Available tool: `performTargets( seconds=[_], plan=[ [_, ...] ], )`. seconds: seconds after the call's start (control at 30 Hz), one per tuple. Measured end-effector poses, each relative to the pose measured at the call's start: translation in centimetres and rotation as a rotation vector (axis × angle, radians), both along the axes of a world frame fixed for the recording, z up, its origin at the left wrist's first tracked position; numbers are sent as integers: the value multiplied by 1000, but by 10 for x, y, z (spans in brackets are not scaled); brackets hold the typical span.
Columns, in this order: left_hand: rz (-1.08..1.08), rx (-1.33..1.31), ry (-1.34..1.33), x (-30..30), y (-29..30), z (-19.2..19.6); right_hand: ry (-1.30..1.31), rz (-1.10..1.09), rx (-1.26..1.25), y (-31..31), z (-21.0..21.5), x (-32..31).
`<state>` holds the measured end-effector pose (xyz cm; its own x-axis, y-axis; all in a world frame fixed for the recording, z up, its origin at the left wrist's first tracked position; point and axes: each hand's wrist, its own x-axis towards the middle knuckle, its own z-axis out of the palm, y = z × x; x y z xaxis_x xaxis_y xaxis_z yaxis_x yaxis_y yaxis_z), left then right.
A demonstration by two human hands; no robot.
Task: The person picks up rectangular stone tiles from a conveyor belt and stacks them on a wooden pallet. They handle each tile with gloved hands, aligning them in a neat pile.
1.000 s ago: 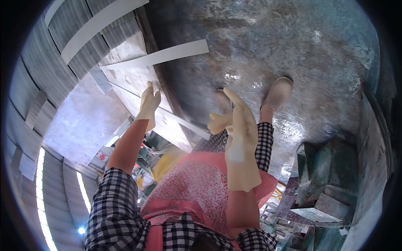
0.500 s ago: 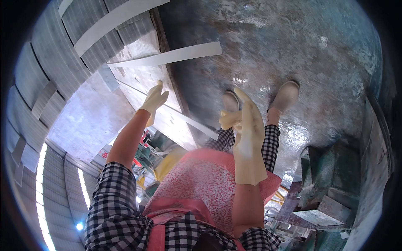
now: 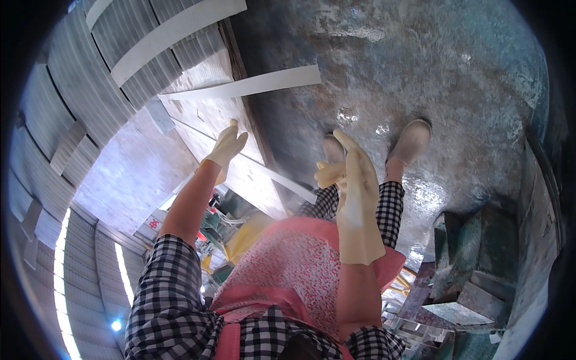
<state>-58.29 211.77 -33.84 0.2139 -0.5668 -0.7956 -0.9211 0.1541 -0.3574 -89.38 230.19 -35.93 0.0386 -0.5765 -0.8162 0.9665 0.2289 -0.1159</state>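
My left hand (image 3: 227, 147), in a cream rubber glove, hovers by a pale board (image 3: 207, 72), its fingers stretched and the thumb apart. It seems to hold nothing. A flat white strip (image 3: 264, 83) lies across the board beyond that hand and juts past its edge. Another narrow white strip (image 3: 279, 178) runs from beside my left hand toward my knee. In a matching glove, my right hand (image 3: 355, 180) is raised in front of my apron, above the floor. Its fingers are extended with the thumb spread out, and nothing shows in it.
Stacks of grey ribbed panels (image 3: 78, 90) rise at the left, with a wide white strip (image 3: 180, 37) across them. Green metal boxes or blocks (image 3: 480, 258) stand at the lower right. My shoes (image 3: 411, 141) are on the wet, stained floor (image 3: 420, 66).
The whole view has shifted slightly, so most things sit a little further right and lower. Both hands keep nearly the same pose, and the strips lie as before.
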Motion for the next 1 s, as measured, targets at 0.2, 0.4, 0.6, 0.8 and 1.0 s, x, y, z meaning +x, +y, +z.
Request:
performTargets(
  seconds=[0.2,0.4,0.6,0.8,1.0],
  plan=[
    [-158,-24,85,14,1,-4,16,18,23,-5,2,-5],
    [-148,-30,90,7,0,-2,-22,0,30,-9,2,-7],
    [-75,-74,124,-4,4,-2,-33,-1,4,-6,2,-3],
    [-149,-111,174,0,5,-2,-33,39,7,-4,4,7],
    [-126,-106,163,10,5,-5,-1,59,-2,-1,5,19]
  ],
)
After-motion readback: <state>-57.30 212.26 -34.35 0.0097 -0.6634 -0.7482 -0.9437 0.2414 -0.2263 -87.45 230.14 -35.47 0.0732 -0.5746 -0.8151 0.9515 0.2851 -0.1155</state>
